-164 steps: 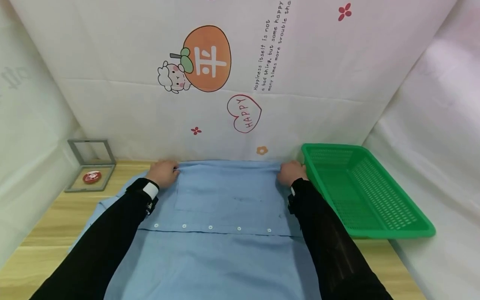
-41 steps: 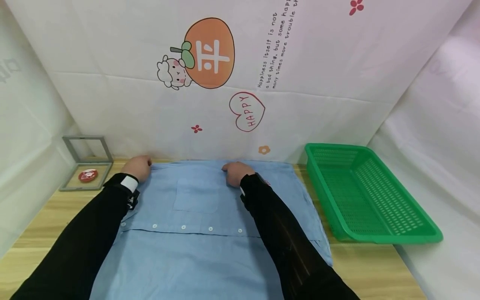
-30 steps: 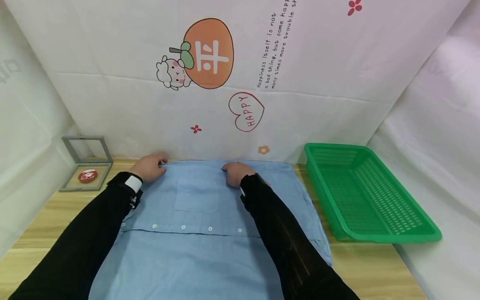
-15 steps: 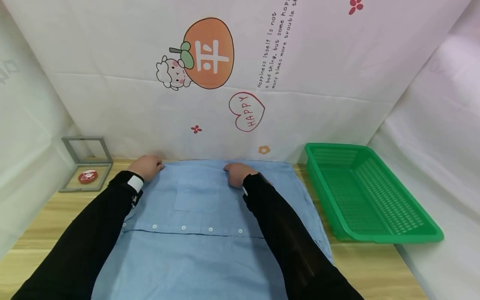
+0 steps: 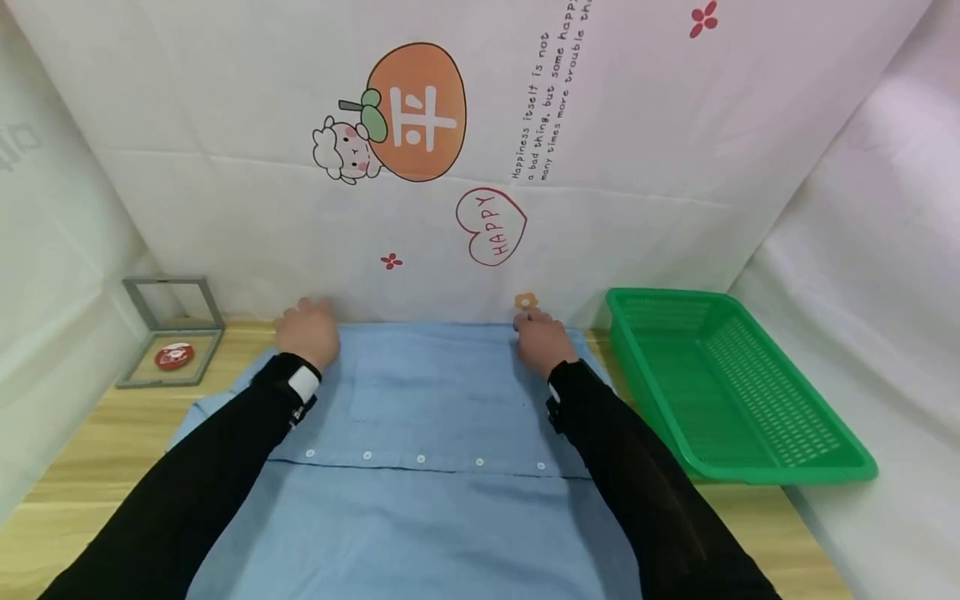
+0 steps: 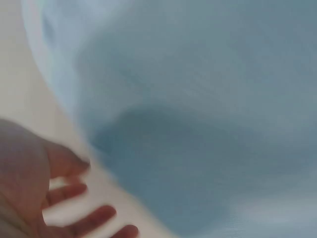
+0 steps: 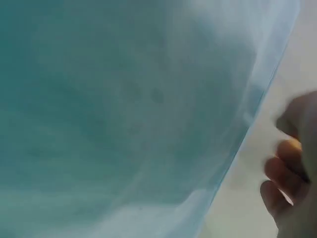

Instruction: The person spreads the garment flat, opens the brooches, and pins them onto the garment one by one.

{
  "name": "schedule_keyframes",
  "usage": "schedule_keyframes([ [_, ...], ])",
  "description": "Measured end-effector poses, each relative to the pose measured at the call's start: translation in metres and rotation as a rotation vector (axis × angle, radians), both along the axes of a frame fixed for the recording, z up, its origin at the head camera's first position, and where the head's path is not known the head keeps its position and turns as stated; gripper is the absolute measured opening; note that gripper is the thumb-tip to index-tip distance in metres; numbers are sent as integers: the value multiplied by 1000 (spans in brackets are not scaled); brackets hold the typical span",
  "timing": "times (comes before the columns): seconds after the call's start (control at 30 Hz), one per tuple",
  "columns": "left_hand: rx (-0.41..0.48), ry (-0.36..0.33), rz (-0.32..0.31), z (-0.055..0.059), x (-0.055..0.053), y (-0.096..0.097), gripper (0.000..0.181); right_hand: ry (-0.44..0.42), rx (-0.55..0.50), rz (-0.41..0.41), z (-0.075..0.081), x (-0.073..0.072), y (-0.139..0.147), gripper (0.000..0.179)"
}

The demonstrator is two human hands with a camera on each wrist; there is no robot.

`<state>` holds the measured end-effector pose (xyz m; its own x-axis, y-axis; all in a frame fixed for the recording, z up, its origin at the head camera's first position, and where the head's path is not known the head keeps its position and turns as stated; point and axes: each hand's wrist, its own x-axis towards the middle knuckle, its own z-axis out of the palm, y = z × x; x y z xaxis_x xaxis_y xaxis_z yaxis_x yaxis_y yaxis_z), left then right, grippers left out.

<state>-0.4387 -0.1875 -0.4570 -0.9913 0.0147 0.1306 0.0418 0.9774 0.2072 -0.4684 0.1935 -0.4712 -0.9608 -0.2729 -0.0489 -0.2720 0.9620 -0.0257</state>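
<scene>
A light blue button-up shirt (image 5: pixel 420 383) with a patch pocket lies spread on the table, its far edge against the printed backdrop. My left hand (image 5: pixel 307 333) is over the far left part of that edge, fingers stretched forward. In the left wrist view, the fingers of my left hand (image 6: pixel 64 198) are spread beside the shirt (image 6: pixel 173 99), with nothing between them. Toward the far right end of the edge is my right hand (image 5: pixel 543 340). The right wrist view is blurred; there my right hand (image 7: pixel 297 168) has loosely bent fingers, apart from the shirt (image 7: pixel 148 124).
A green perforated basket (image 5: pixel 742 383) stands to the right on the wooden table (image 5: pixel 757 525). At the far left sits an opened grey-framed clear case (image 5: pixel 161 383) with a red oval item (image 5: pixel 174 356) on it. White cloth (image 5: pixel 600 125) walls enclose the back and sides.
In the last half second my right hand has moved right along the shirt's far edge. My left hand has shifted slightly right, and its fingers have straightened off the edge.
</scene>
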Motion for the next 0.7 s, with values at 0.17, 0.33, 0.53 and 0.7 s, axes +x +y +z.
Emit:
schedule_keyframes([
  [0.17,-96,-48,-110,8,20,29,42,-83,-5,-52,-5,20,-8,42],
  [0.33,-152,-232,-182,-3,25,22,79,-257,-85,-256,-13,26,-6,75],
  [0.53,-23,-462,-154,-14,24,1,95,-369,-141,-411,-14,31,10,105],
  [0.7,16,-511,-167,-20,20,-5,106,-372,-172,-403,-6,37,18,102],
])
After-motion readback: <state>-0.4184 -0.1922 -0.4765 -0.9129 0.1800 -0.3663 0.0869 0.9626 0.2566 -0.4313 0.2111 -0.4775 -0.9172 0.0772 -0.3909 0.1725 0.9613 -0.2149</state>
